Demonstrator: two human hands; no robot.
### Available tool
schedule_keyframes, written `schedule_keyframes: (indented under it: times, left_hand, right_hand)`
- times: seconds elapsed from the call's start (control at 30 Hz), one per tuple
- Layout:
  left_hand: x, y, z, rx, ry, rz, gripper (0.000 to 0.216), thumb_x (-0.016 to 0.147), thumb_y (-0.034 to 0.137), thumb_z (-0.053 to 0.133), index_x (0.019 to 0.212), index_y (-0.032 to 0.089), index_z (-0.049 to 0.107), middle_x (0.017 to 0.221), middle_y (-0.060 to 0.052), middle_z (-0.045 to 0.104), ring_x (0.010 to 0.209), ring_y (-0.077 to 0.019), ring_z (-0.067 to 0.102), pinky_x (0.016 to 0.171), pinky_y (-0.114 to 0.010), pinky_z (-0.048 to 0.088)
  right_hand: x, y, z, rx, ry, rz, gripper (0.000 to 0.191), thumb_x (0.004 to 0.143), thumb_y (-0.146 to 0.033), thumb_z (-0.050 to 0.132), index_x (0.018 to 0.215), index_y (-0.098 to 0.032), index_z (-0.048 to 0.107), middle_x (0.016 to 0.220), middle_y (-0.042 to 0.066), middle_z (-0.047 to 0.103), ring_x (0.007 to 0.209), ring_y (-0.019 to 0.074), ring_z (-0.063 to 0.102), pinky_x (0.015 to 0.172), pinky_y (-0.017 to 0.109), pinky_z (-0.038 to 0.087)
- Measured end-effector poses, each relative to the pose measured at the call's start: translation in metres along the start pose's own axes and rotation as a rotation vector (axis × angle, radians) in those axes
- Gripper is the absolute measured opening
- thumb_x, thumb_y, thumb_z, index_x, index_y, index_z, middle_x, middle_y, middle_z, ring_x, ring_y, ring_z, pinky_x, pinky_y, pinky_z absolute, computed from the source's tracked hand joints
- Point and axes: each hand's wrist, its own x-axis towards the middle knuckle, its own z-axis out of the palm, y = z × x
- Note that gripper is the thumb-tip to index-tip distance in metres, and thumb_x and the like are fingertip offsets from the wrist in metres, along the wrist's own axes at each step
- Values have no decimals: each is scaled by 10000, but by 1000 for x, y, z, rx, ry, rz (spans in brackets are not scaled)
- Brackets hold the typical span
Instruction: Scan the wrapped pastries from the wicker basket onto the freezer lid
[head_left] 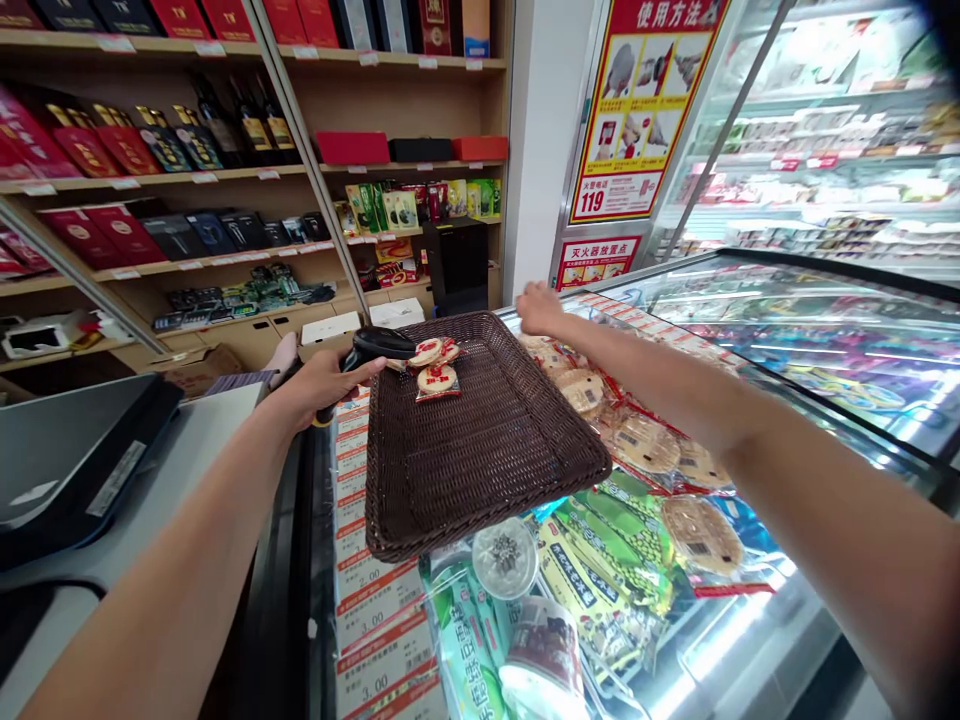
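Note:
My left hand (322, 385) is wrapped around the handle of a black handheld barcode scanner (381, 344), its head over the left rim of a dark brown woven basket (480, 450). The basket lies tilted on a glass-topped freezer. Several small round packaged biscuits (438, 380) with red print sit in its far left corner, close under the scanner. Past the basket's far right corner is my right hand (540, 308), its fingers curled closed. Whatever it may hold is hidden. Below its forearm, flat round packaged snacks (645, 440) show beside the basket.
Price labels (375, 620) line the freezer's left edge. Ice-cream packs (600, 560) and cups (544, 640) show in front of the basket. A counter with a dark screen (82, 460) stands at left. Shelves (420, 165) with boxes and bottles are behind, a lit cooler (832, 140) at right.

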Motion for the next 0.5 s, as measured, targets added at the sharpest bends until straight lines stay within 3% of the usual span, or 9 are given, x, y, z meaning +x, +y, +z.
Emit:
schedule_keyframes:
  times: [0.07, 0.13, 0.23, 0.33, 0.5]
  left_hand:
    - [-2, 0, 0, -1, 9, -3, 557, 615, 713, 739, 782, 192, 638, 632, 17, 600, 512, -101, 458, 455, -209, 348]
    - [-5, 1, 2, -7, 7, -4, 553, 632, 713, 728, 795, 194, 630, 648, 19, 599, 513, -100, 466, 455, -209, 360]
    - [-11, 2, 2, -16, -7, -12, 548, 635, 706, 730, 821, 200, 630, 658, 22, 602, 518, -107, 493, 439, -204, 354]
    - [-16, 2, 0, -15, -6, -26, 551, 621, 705, 741, 799, 194, 640, 646, 23, 604, 521, -106, 498, 438, -200, 351]
    - [-16, 4, -3, -26, 33, -10, 568, 625, 717, 730, 808, 187, 644, 646, 14, 612, 523, -107, 491, 449, -207, 360]
  right_hand:
    - [3, -43, 17, -23, -121, 7, 521, 764, -373, 764, 1191, -119, 610, 1268, 198, 536, 1187, 348, 510, 1008, 474, 417]
    - [4, -80, 34, -28, -167, -278, 698, 720, -442, 800, 1314, -183, 543, 1376, 152, 507, 1253, 332, 470, 1048, 439, 388]
    - [7, -110, 55, -33, -261, -500, 586, 778, -373, 757, 1314, -254, 553, 1396, 82, 538, 1282, 277, 462, 1070, 378, 356]
    - [10, -111, 62, 39, -307, -421, 374, 893, -367, 621, 1240, -230, 595, 1280, 81, 627, 1138, 239, 572, 958, 323, 419]
    - [10, -90, 40, 219, -86, -221, 298, 979, -368, 477, 1152, -175, 624, 1178, 91, 677, 1044, 213, 613, 868, 273, 437]
